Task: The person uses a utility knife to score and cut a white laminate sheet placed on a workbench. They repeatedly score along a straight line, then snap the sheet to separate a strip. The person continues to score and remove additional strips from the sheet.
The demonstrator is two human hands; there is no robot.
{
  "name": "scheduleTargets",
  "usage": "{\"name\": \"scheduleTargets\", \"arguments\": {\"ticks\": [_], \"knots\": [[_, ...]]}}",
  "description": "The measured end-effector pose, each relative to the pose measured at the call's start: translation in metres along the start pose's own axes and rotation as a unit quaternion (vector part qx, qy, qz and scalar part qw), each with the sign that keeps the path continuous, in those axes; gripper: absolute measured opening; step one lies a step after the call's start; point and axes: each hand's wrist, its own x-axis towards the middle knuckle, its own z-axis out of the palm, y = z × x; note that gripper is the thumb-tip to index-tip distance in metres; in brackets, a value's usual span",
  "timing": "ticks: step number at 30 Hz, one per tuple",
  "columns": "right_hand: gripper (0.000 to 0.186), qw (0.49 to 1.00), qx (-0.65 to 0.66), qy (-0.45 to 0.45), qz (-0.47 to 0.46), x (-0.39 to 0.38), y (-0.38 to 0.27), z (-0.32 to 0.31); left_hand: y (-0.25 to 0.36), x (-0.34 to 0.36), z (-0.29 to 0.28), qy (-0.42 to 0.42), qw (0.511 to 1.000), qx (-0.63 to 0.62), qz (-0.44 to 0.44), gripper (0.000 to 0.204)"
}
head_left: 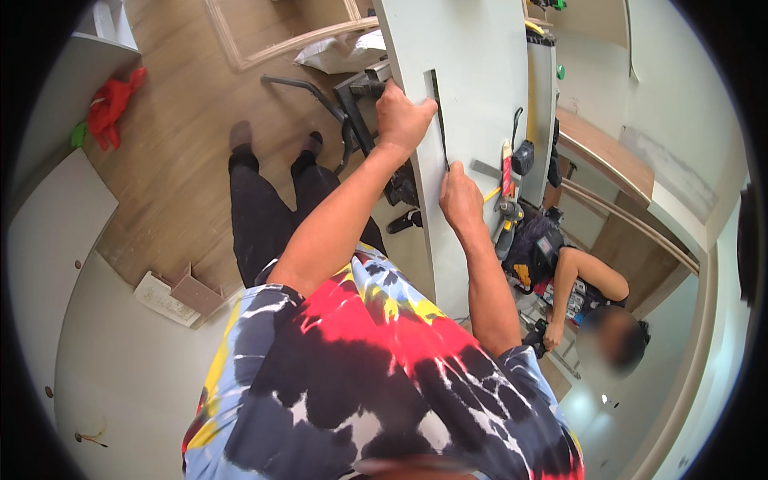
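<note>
A long white board (480,48) stretches away in front of me, with a narrow dark slot near its left side. My left hand (402,122) is closed over the board's left edge, its thumb reaching to the slot. A thin dark strip (441,128) runs along the slot toward me. The fingers of my right hand (462,196) are closed at the strip's near end, against the board. Right of that hand lie a yellow-and-black power tool (508,224), a red-and-white tool (506,164) and a dark tape measure (523,158).
A black metal stand (352,104) shows beside the board's left edge. At the right a co-worker (592,280) crouches, a hand on a dark tool (534,340). Wooden frames (240,48) lie on the floor at far left, and a red cloth (112,108) hangs near the left cabinet.
</note>
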Motion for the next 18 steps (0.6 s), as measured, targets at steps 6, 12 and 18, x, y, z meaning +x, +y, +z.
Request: {"name": "scheduleTargets", "arguments": {"ticks": [6,12,18], "knots": [[0.014,1.000,0.000,-0.013,0.011,-0.009,0.001,-0.001,0.001,0.001,-0.001,0.005,1.000,0.000,0.000,0.038],[0.018,1.000,0.011,0.017,-0.001,0.000,0.004,0.007,0.001,-0.001,0.002,-0.010,0.999,0.016,-0.038,0.044],[0.016,0.999,0.025,0.015,-0.012,-0.004,0.005,0.004,-0.007,-0.059,0.005,-0.026,0.997,0.059,-0.044,0.078]]}}
